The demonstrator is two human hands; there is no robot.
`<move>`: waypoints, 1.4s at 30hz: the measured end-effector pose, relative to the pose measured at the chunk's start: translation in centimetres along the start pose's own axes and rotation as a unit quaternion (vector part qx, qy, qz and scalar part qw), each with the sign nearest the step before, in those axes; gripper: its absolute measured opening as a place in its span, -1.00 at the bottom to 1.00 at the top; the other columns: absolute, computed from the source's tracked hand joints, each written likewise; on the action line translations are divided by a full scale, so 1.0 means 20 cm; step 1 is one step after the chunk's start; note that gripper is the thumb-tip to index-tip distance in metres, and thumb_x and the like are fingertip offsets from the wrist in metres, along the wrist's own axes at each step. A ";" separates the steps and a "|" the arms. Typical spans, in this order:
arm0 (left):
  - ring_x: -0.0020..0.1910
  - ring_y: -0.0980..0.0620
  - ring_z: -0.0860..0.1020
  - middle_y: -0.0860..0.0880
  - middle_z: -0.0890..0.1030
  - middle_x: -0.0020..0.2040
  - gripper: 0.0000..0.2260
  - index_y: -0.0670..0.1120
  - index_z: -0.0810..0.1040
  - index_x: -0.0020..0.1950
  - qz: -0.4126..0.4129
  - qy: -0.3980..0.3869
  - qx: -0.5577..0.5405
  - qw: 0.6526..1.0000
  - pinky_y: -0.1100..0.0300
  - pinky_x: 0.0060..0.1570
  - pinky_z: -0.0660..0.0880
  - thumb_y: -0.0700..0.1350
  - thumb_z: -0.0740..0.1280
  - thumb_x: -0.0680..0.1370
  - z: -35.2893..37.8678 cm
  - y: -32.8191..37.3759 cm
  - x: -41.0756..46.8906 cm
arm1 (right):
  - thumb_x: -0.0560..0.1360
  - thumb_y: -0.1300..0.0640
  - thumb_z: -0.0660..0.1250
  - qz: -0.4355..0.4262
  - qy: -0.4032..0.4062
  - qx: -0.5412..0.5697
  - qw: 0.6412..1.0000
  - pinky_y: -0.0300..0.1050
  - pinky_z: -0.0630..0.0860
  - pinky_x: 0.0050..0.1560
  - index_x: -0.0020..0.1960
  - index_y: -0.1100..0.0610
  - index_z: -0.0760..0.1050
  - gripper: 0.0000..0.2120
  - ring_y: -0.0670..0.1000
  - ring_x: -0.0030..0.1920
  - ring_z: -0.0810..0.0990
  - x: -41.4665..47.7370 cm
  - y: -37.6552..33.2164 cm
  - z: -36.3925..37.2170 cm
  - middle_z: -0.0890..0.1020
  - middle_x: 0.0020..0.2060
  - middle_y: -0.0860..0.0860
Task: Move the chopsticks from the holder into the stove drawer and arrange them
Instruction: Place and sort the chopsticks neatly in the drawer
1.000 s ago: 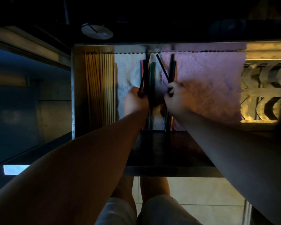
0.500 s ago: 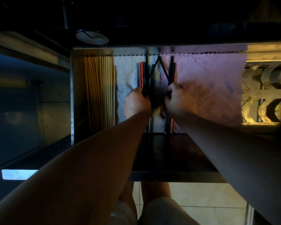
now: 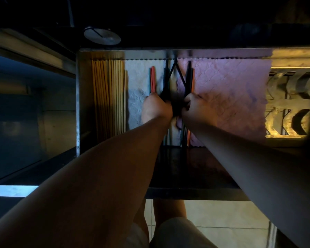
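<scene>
The stove drawer (image 3: 78, 104) stands pulled out below me, lined with a white cloth (image 3: 136, 77) and a pink cloth (image 3: 227, 90). A row of several wooden chopsticks (image 3: 107, 97) lies along its left side. A red pair (image 3: 152, 79) lies on the white cloth. My left hand (image 3: 156, 109) grips dark chopsticks (image 3: 166, 77) near the drawer's middle. My right hand (image 3: 197, 110) grips another dark bunch (image 3: 189, 77). Two loose dark sticks cross between the bunches in a V. The holder is not in view.
A round metal lid (image 3: 102, 35) sits on the dark stove top behind the drawer. A metal rack (image 3: 292, 102) lit yellow fills the drawer's right end. The drawer's dark front panel (image 3: 195, 172) is near me, with my legs and a tiled floor (image 3: 222, 221) below.
The red pair now lies bare to the left of my left hand, apart from the dark bunch. The two slanted dark sticks have swung so that their far tips meet. Both hands stay in place.
</scene>
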State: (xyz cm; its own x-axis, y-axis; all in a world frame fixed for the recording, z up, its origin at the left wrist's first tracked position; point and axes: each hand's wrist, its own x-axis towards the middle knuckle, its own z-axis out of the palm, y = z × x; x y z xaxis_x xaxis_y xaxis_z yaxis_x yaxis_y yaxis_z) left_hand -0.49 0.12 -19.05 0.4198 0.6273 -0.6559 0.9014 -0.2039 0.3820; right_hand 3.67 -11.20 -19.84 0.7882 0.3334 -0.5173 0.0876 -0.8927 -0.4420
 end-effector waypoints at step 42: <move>0.02 -0.09 0.62 -0.08 0.63 -0.02 -0.75 -0.12 0.60 0.20 -0.097 -0.013 -0.158 0.983 0.13 -0.07 0.53 -0.17 0.18 0.63 -0.08 -0.08 -0.03 | 0.58 0.13 0.19 0.003 0.159 -0.090 0.983 -0.14 0.07 -0.37 0.23 0.30 0.40 -0.70 -0.10 -0.37 0.12 -0.02 -0.07 -0.21 0.15 -0.36 -0.07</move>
State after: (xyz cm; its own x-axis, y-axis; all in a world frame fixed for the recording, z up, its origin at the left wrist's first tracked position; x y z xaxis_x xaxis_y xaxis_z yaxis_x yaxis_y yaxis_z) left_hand -2.37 1.32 -18.31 0.2486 0.6117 -0.7510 0.8889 0.1641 0.4278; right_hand 5.77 -11.41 -15.88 0.9372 0.2421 -0.2510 0.1663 -0.9429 -0.2887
